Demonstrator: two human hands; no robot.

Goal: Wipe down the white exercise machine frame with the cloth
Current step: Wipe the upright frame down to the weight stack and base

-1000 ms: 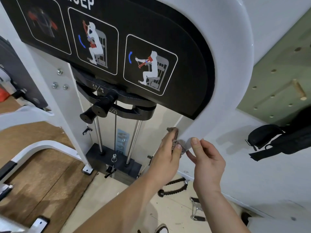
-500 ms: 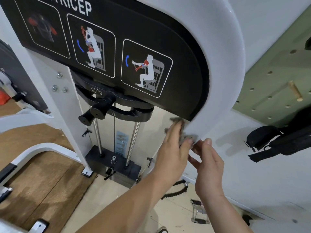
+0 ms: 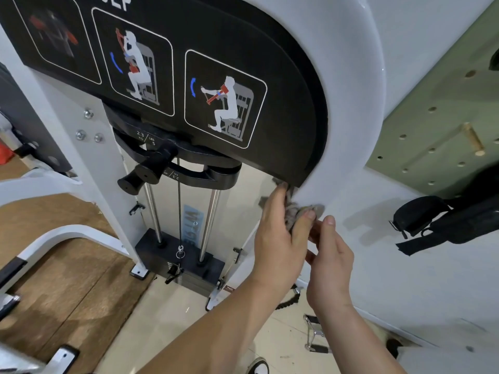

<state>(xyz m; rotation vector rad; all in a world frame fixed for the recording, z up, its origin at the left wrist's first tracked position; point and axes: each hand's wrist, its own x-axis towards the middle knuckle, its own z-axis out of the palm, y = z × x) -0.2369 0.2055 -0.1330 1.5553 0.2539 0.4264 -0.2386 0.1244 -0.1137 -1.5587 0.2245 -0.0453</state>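
The white exercise machine frame (image 3: pixel 351 109) curves down around a black instruction panel (image 3: pixel 216 76). My left hand (image 3: pixel 278 238) grips a bunched grey cloth (image 3: pixel 294 214) and presses it on the frame's edge just under the panel's lower corner. My right hand (image 3: pixel 330 260) sits right beside it, fingers loosely bent, touching the lower part of the cloth. Most of the cloth is hidden by my fingers.
A black weight stack (image 3: pixel 183 265) with steel guide rods (image 3: pixel 209 220) stands below the panel. A black knob (image 3: pixel 145 172) sticks out at left. A black strap bag (image 3: pixel 445 220) lies by the white wall. Cable handles (image 3: pixel 313 336) lie on the floor.
Both hands with the cloth have moved up along the frame edge, from well below the panel to its lower corner. My right thumb has left the frame's edge.
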